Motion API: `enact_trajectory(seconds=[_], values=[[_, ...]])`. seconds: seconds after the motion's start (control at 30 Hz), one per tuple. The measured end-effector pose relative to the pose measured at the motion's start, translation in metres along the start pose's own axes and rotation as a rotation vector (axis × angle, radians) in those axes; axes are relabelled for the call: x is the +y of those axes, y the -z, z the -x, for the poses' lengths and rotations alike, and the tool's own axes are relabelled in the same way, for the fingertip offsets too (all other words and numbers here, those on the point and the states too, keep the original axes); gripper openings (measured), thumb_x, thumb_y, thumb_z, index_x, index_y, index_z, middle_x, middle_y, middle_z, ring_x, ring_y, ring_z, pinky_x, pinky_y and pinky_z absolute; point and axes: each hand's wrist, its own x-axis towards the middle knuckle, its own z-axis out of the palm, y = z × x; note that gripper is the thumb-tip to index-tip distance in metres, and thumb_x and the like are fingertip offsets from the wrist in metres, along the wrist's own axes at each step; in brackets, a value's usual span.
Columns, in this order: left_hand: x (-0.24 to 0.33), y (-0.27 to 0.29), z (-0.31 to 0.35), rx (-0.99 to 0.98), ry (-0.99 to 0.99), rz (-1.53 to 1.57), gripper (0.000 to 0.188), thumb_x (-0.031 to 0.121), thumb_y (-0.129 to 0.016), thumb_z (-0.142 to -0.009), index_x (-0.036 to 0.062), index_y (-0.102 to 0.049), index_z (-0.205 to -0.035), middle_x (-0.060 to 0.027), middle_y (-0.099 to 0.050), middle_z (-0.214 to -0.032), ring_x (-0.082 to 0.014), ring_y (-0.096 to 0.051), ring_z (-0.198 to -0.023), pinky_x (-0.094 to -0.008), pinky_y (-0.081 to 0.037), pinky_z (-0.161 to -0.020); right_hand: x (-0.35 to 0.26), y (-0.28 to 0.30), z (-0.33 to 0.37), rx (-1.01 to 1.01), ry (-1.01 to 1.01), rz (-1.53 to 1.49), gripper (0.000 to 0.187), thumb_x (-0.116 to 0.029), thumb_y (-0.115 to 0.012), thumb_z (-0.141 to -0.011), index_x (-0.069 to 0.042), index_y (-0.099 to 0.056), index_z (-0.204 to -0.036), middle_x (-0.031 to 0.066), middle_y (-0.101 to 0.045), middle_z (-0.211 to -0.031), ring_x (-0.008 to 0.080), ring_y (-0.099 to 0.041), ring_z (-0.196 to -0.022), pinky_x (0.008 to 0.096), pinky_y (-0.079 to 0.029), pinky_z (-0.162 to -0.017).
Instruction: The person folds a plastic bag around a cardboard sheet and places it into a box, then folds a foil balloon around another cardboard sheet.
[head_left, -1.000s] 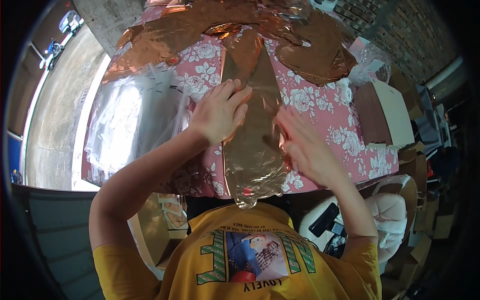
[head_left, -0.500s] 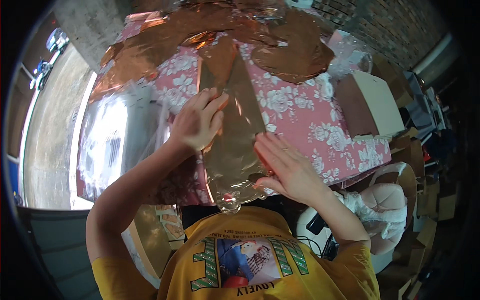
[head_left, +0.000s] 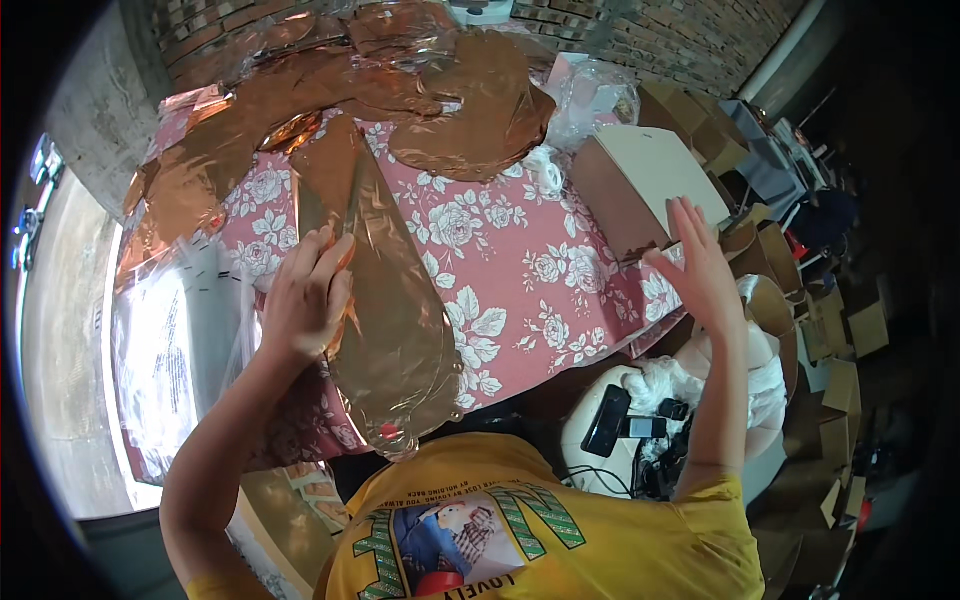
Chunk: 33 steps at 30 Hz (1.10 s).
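A flat copper-coloured foil balloon (head_left: 390, 330) lies lengthwise on the pink floral tablecloth (head_left: 520, 340), its wide rounded end by the near edge of the table. My left hand (head_left: 305, 295) rests on the balloon's left edge, fingers slightly bent and a little apart, pressing on the foil. The undersides of those fingers are hidden. My right hand (head_left: 700, 270) is raised off the foil, over the table's right edge, in front of a brown and cream box (head_left: 620, 190). Its fingers are straight and the thumb stands apart; nothing is in it.
More copper foil balloons (head_left: 470, 120) are spread across the far side. Clear plastic sleeves (head_left: 165, 340) lie at the left. A white padded stool (head_left: 590, 420) holding a black phone (head_left: 606, 420) and cables stands at the right, with cardboard boxes (head_left: 840, 400) beyond.
My right hand has left the balloon's right edge and moved up and right, toward the box. The left hand stays on the foil. The view has swung to the right.
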Motion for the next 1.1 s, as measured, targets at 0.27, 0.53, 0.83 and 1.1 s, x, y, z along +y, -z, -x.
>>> enact_trajectory(seconds=[0.27,0.53,0.83,1.1], values=[[-0.004,-0.002,0.001,-0.005,-0.012,-0.025,0.038,0.013,-0.059,-0.091,0.0032,-0.059,-0.128,-0.0195,-0.057,-0.129,-0.0383,-0.056,-0.118,-0.0448,-0.045,-0.101,0.03,0.014,-0.01,-0.037,0.173,-0.339,0.044,-0.004,-0.067,-0.087,-0.012,-0.064,-0.13,0.011,-0.065,-0.129,0.031,-0.061,-0.119,0.0378,-0.051,-0.098],[-0.007,0.006,0.002,-0.016,-0.083,-0.029,0.039,0.01,-0.062,-0.087,0.0019,-0.061,-0.125,-0.0205,-0.057,-0.128,-0.0397,-0.058,-0.115,-0.0443,-0.047,-0.099,0.014,0.022,-0.022,0.453,0.358,-0.125,0.009,-0.005,-0.069,-0.087,-0.003,-0.068,-0.095,0.011,-0.067,-0.088,0.0298,-0.065,-0.084,0.039,-0.052,-0.074],[-0.01,-0.007,0.004,0.047,0.012,0.07,0.037,0.015,-0.06,-0.088,0.0018,-0.063,-0.123,-0.0189,-0.06,-0.122,-0.0383,-0.057,-0.113,-0.0459,-0.046,-0.098,-0.189,0.016,0.024,0.445,0.8,-0.626,0.032,-0.003,-0.066,-0.077,0.0,-0.068,-0.109,0.0134,-0.07,-0.105,0.0282,-0.068,-0.089,0.0338,-0.056,-0.073],[-0.018,-0.009,0.007,-0.038,0.024,0.176,0.049,0.026,-0.065,-0.084,0.0021,-0.061,-0.126,-0.0195,-0.061,-0.124,-0.0391,-0.057,-0.115,-0.0455,-0.045,-0.101,-0.245,-0.021,0.032,0.122,0.805,-0.9,0.023,-0.008,-0.072,-0.075,-0.007,-0.061,-0.096,0.0044,-0.063,-0.098,0.0206,-0.062,-0.082,0.0311,-0.054,-0.068]])
